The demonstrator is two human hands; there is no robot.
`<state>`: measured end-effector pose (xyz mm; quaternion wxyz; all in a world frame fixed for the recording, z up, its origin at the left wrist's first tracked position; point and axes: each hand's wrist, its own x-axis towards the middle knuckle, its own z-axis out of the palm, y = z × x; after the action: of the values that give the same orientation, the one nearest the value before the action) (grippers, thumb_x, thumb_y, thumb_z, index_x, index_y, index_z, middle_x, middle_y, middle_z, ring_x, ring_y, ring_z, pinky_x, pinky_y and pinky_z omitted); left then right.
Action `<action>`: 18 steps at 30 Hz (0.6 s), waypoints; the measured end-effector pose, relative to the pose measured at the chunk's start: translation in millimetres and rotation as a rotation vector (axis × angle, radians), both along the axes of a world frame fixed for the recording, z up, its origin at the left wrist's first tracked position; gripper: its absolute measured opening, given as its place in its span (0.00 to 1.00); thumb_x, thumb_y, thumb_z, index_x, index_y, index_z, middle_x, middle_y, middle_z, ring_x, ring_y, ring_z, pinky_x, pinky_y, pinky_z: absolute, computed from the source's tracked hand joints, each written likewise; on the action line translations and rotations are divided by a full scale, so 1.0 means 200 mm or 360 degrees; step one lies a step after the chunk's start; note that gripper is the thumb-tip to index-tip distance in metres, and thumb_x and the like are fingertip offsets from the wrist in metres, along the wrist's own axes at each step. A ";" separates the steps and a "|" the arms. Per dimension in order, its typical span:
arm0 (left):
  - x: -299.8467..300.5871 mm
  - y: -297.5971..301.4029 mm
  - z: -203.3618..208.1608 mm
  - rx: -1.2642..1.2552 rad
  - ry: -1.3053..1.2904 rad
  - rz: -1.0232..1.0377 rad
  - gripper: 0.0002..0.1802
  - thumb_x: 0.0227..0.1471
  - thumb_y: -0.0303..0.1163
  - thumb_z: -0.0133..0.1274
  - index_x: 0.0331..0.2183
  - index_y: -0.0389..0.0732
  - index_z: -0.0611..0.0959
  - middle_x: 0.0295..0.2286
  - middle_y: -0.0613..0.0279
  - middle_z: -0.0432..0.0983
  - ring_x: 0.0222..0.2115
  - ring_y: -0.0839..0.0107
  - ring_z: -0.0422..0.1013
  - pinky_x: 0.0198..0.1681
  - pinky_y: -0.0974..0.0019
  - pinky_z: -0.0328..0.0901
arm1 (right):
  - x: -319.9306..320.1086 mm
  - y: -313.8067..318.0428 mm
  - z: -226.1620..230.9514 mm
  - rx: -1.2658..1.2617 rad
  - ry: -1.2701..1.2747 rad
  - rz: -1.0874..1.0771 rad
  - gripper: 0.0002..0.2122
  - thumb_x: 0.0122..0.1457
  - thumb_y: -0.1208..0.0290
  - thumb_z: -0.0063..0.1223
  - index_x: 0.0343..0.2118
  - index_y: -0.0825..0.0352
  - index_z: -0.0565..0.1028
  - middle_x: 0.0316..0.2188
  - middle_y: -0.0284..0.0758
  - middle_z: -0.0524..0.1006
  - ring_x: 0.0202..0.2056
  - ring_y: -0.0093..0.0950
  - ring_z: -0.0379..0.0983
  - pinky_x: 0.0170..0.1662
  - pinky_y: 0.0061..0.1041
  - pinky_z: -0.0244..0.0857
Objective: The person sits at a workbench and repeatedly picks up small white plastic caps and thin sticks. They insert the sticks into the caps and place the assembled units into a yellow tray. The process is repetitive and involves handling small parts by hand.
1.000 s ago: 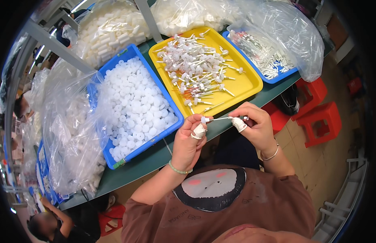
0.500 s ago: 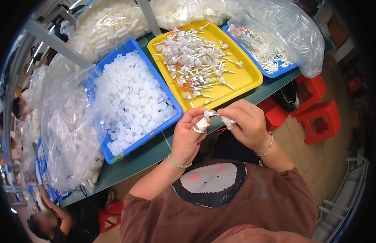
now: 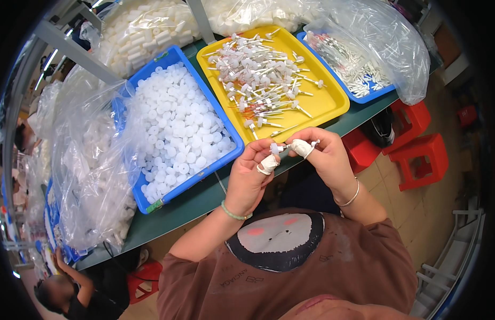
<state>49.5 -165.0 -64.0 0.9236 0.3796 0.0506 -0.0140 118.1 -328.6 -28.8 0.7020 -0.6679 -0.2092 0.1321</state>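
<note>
Green tabletop [image 3: 204, 200] carries a blue tray [image 3: 151, 198] of white caps and a yellow tray [image 3: 333, 104] of stemmed parts. Since a second ago both hands have closed together: left hand [image 3: 250, 178] and right hand [image 3: 325, 157] pinch one small white stemmed part [image 3: 276, 148] at the near edge.

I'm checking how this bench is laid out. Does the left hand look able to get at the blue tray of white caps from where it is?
Probably yes. The left hand is at the table edge, right beside the blue tray of white caps, and nothing lies between them. It does hold a small white part together with the right hand.
</note>
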 end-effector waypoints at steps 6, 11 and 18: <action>0.01 0.00 0.00 -0.0092 0.0103 0.0010 0.18 0.52 0.23 0.55 0.46 0.41 0.73 0.33 0.67 0.74 0.16 0.87 0.54 0.18 0.81 0.49 | -0.02 -0.01 0.00 -0.0476 -0.1185 -0.0173 0.06 0.57 0.75 0.53 0.37 0.71 0.76 0.33 0.31 0.79 0.31 0.18 0.74 0.34 0.20 0.67; 0.00 -0.01 0.01 -0.0017 0.0063 0.0012 0.19 0.51 0.22 0.55 0.46 0.40 0.73 0.32 0.68 0.73 0.17 0.88 0.56 0.18 0.81 0.49 | 0.02 -0.03 -0.01 0.0166 0.0482 0.0140 0.06 0.58 0.77 0.52 0.37 0.71 0.77 0.33 0.31 0.79 0.31 0.17 0.74 0.34 0.18 0.67; 0.01 -0.01 0.02 0.0046 0.0052 -0.0005 0.18 0.53 0.23 0.54 0.47 0.39 0.73 0.30 0.70 0.71 0.17 0.88 0.55 0.18 0.81 0.48 | -0.04 0.00 -0.01 -0.0267 -0.0763 -0.0153 0.08 0.50 0.83 0.55 0.35 0.71 0.77 0.29 0.38 0.79 0.32 0.27 0.77 0.33 0.21 0.68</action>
<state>50.8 -166.3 -59.7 0.9171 0.3928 0.0652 -0.0210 110.6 -328.0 -31.7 0.5800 -0.7451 -0.3259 -0.0467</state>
